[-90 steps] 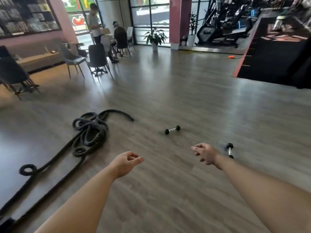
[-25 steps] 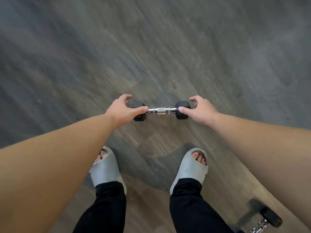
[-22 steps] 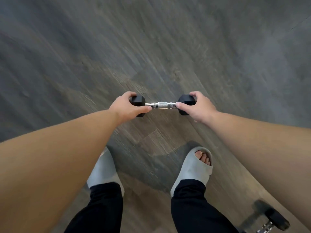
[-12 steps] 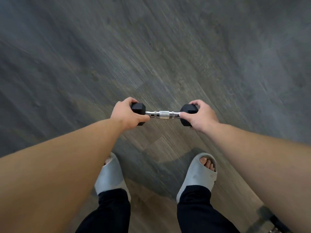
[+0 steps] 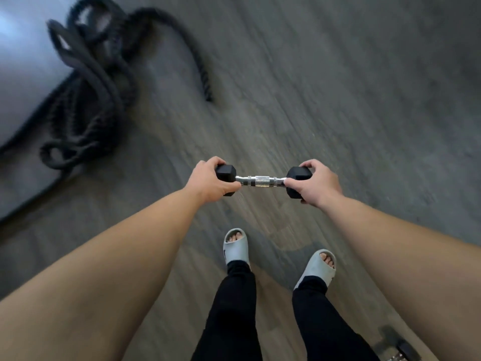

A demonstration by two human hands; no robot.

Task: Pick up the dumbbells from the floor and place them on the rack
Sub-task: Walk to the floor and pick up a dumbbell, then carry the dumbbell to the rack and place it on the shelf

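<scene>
A small dumbbell with black hex heads and a chrome knurled handle is held level above the wooden floor, in front of my feet. My left hand wraps its left head and my right hand wraps its right head. A second dumbbell lies on the floor at the bottom right, cut off by the frame edge. No rack is in view.
A thick black battle rope lies coiled on the floor at the upper left, with one loose end reaching toward the middle. My feet in grey slides stand below the dumbbell. The view is blurred by motion.
The dumbbell has come up off the floor in both hands. My view has swung, bringing the battle rope into sight at the upper left, and my feet have stepped.
</scene>
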